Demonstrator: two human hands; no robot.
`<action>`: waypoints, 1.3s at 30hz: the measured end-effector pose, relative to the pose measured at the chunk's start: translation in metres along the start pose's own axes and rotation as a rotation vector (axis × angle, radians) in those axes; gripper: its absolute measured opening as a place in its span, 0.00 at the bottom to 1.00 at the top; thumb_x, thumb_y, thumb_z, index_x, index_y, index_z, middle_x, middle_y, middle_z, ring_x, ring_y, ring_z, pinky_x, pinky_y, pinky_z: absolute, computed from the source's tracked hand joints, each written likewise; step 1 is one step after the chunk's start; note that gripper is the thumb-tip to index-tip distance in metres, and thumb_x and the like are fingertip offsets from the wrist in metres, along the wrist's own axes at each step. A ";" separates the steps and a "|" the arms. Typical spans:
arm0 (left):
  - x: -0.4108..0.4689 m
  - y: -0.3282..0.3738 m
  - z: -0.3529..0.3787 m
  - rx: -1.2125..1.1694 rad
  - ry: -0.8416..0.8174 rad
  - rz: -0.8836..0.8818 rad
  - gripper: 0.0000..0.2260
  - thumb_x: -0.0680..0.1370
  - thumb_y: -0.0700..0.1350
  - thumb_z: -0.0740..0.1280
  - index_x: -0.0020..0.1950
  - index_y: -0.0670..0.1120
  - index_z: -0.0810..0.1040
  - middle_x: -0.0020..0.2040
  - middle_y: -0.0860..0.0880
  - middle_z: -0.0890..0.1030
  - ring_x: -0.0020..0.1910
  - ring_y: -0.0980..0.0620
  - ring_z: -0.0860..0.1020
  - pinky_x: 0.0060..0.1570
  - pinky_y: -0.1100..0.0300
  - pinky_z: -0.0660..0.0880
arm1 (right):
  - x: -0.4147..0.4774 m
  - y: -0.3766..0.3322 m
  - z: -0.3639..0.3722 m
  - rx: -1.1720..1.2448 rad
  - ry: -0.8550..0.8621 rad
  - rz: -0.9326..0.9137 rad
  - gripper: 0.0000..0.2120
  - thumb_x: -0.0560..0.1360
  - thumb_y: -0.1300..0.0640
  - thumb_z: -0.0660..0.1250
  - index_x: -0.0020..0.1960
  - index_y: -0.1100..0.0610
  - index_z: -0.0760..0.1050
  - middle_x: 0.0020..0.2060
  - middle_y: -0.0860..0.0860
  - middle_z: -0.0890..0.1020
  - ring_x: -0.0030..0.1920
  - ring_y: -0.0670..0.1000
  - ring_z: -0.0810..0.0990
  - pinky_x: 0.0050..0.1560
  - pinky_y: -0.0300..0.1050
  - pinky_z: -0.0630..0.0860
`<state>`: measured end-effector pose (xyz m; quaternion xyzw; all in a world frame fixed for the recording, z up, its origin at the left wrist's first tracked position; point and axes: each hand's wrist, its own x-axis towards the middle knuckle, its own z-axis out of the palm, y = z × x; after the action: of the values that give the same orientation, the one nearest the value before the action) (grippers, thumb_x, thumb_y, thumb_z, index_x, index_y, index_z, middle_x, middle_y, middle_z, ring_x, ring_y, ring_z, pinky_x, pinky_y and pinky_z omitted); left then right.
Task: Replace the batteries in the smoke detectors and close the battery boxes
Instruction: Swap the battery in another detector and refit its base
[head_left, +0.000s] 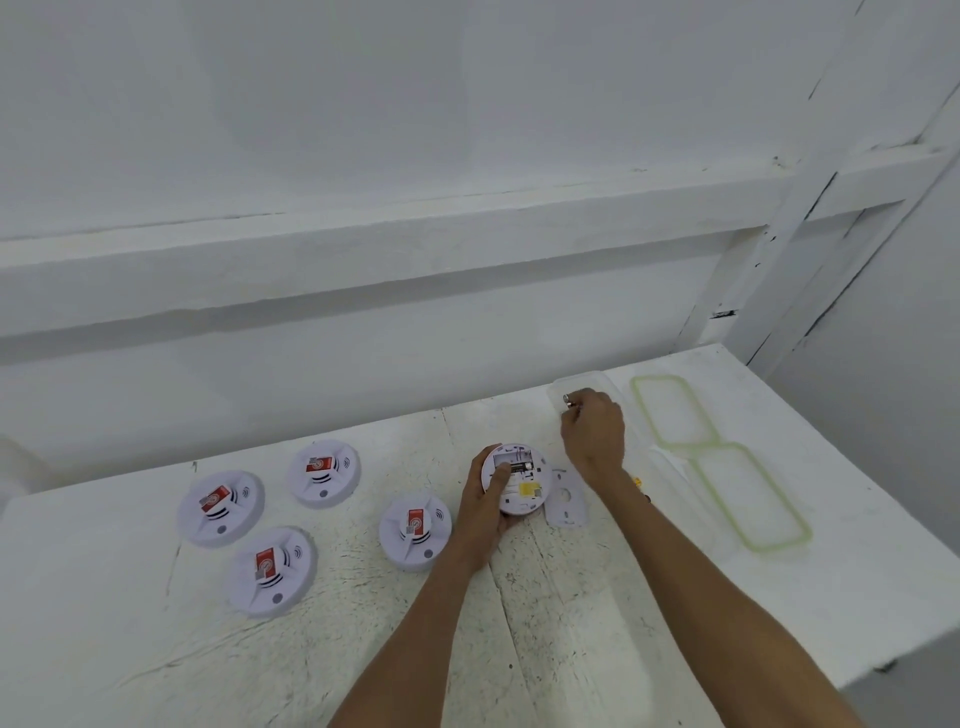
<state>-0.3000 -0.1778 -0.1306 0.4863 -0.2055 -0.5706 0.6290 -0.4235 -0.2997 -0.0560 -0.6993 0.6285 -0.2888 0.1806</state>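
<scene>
My left hand grips the upturned smoke detector, its open battery bay running crosswise. My right hand pinches a battery over the clear container, its end pointing left.

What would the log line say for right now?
left hand: holds open detector | right hand: holds battery over box | cover: off | four detectors: untouched

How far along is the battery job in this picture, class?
Done: none visibly. In hand: the left hand holds an opened detector, its cover plate beside it; the right hand holds a battery at the clear container. Left: four detectors lie face up, untouched.
</scene>
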 end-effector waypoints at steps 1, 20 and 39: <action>0.000 0.000 0.000 -0.005 -0.001 -0.004 0.15 0.85 0.43 0.63 0.73 0.50 0.73 0.69 0.43 0.80 0.66 0.41 0.80 0.59 0.36 0.80 | 0.010 0.004 0.001 -0.044 -0.055 0.023 0.15 0.78 0.64 0.61 0.63 0.61 0.77 0.58 0.58 0.79 0.59 0.59 0.74 0.54 0.50 0.73; 0.000 0.002 -0.002 -0.036 -0.020 -0.040 0.15 0.85 0.45 0.65 0.72 0.51 0.73 0.68 0.45 0.80 0.66 0.42 0.81 0.58 0.39 0.82 | 0.060 0.041 0.013 -0.428 -0.282 -0.071 0.17 0.75 0.65 0.64 0.64 0.62 0.73 0.54 0.61 0.78 0.55 0.61 0.76 0.42 0.48 0.71; 0.001 0.002 0.000 -0.051 -0.009 -0.041 0.15 0.85 0.44 0.64 0.72 0.51 0.73 0.68 0.44 0.80 0.65 0.42 0.81 0.55 0.41 0.83 | 0.037 0.022 -0.025 0.253 -0.149 -0.098 0.10 0.80 0.62 0.65 0.58 0.53 0.76 0.46 0.53 0.82 0.37 0.48 0.82 0.38 0.45 0.82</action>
<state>-0.2985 -0.1787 -0.1291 0.4718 -0.1838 -0.5904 0.6285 -0.4548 -0.3362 -0.0435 -0.7201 0.5372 -0.3216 0.2991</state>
